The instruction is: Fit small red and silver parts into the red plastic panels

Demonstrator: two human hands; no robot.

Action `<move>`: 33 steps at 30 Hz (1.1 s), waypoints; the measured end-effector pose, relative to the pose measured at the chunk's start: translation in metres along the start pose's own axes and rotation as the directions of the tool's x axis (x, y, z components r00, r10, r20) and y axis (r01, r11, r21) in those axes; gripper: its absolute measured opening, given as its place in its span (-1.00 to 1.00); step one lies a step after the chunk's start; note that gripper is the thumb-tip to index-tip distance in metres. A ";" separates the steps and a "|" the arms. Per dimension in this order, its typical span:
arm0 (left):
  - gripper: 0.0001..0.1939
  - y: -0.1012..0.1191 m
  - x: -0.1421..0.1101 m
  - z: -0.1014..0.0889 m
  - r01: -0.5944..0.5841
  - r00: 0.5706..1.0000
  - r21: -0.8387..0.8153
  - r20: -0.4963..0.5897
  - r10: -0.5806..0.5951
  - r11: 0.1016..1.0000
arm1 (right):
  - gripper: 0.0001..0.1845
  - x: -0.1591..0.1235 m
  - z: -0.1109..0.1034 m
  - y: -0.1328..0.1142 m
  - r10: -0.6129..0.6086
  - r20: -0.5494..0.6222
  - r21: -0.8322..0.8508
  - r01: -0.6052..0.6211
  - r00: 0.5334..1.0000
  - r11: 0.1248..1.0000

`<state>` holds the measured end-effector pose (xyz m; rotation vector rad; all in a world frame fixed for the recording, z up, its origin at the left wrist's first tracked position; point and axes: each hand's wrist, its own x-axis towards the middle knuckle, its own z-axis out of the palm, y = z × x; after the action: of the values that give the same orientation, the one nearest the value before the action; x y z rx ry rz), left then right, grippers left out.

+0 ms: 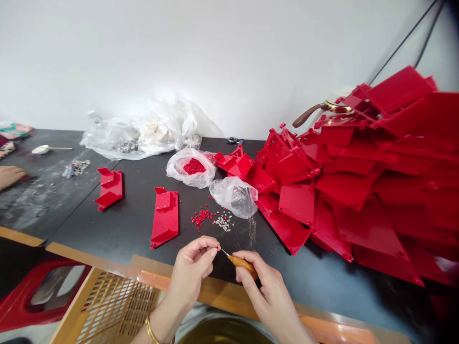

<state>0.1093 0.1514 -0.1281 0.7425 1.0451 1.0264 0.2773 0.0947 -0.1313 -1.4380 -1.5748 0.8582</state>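
My right hand [265,284] is wrapped round the amber handle of an awl [244,263], its thin metal shaft pointing left. At the tip, my left hand [193,267] pinches a small red bead-like part [218,248] between thumb and forefinger. The fingers partly hide that part. Just beyond the hands lie loose small red parts [202,217] and, beside them, a scatter of small metal rings [224,222]. Left of these, a red plastic bracket [165,224] with upright tabs rests on the black table [132,224]; a second red bracket [110,188] lies farther left.
A tall heap of red plastic panels [373,191] fills the right side. An opened bag of red parts [193,166], another clear bag [234,196] and larger plastic bags [143,131] stand behind. Another person's hand [11,177] shows at far left. A yellow basket [111,306] sits below the table edge.
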 end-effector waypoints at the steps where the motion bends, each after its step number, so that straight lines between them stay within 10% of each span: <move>1: -0.73 0.000 0.000 0.000 0.000 1.000 -0.008 0.000 0.000 1.000 | -0.79 0.000 0.000 0.000 -0.008 0.001 -0.004 0.008 1.000 1.000; 18: -0.75 0.001 -0.004 -0.009 0.105 0.989 -0.091 0.117 -0.094 0.990 | -0.78 0.000 0.001 -0.011 -0.052 0.043 -0.068 0.055 0.998 0.996; 33: -0.90 -0.006 -0.003 -0.009 -0.079 0.996 0.056 0.055 0.076 0.995 | -0.78 -0.001 0.003 -0.009 -0.045 0.030 -0.071 0.047 0.999 0.996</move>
<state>0.1025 0.1464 -0.1355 0.8587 1.0106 1.0405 0.2712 0.0927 -0.1245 -1.4402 -1.6681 0.8058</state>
